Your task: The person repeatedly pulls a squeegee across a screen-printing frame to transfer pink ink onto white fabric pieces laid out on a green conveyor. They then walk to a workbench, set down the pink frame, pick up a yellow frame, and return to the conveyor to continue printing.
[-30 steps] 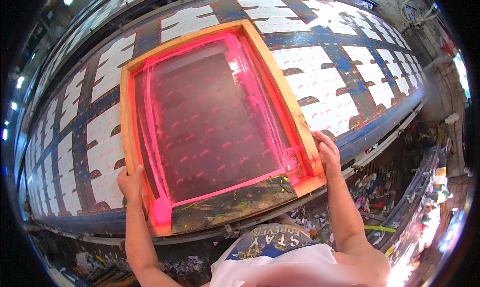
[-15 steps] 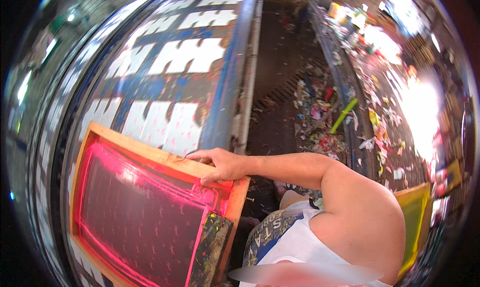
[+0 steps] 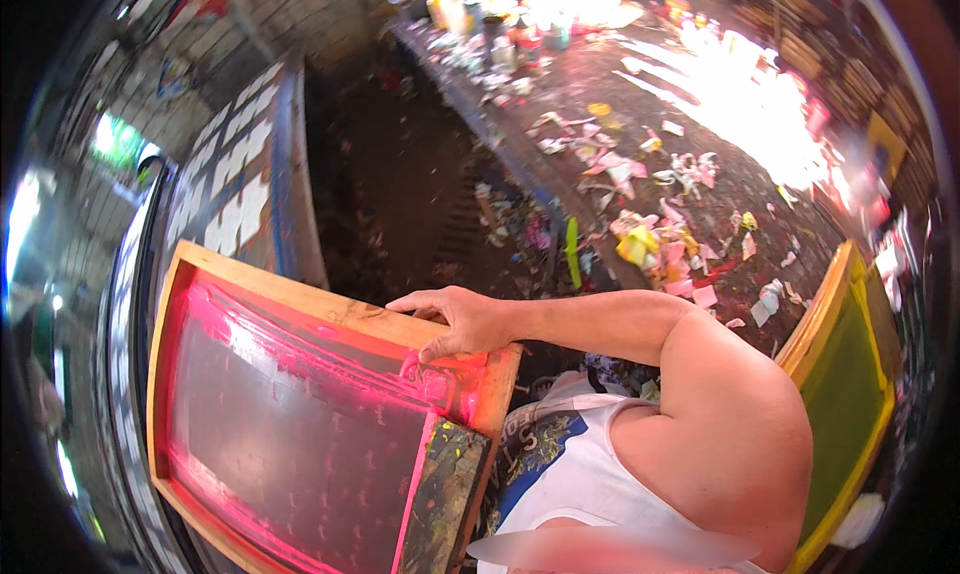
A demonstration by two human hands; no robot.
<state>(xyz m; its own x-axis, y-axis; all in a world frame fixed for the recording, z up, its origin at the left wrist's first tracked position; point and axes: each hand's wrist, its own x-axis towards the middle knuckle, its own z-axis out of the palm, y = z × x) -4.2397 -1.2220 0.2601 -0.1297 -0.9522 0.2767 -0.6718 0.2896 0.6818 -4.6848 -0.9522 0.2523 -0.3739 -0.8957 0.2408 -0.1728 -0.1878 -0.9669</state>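
Observation:
My right hand [image 3: 462,322] is closed on the upper right edge of a wooden screen-printing frame [image 3: 280,284], fingers over the outside and thumb on the inner side. Bright pink ink is smeared along the inside borders of its dark mesh [image 3: 290,424]. A dark, paint-spattered flat piece [image 3: 440,489] lies along the frame's right side; its kind is unclear. The frame is tilted in front of my torso. My left hand is out of view.
To the left runs a long table [image 3: 290,184] with white cut pieces [image 3: 240,214] in rows. A dark floor aisle [image 3: 390,174] separates it from a surface littered with coloured scraps [image 3: 640,244] and containers [image 3: 500,49]. A yellow-green screen frame [image 3: 845,404] stands at right.
My view has swung to the right, so the table with white pieces sits farther left and the littered surface fills more. The pink-inked frame has come along, my right hand still on it.

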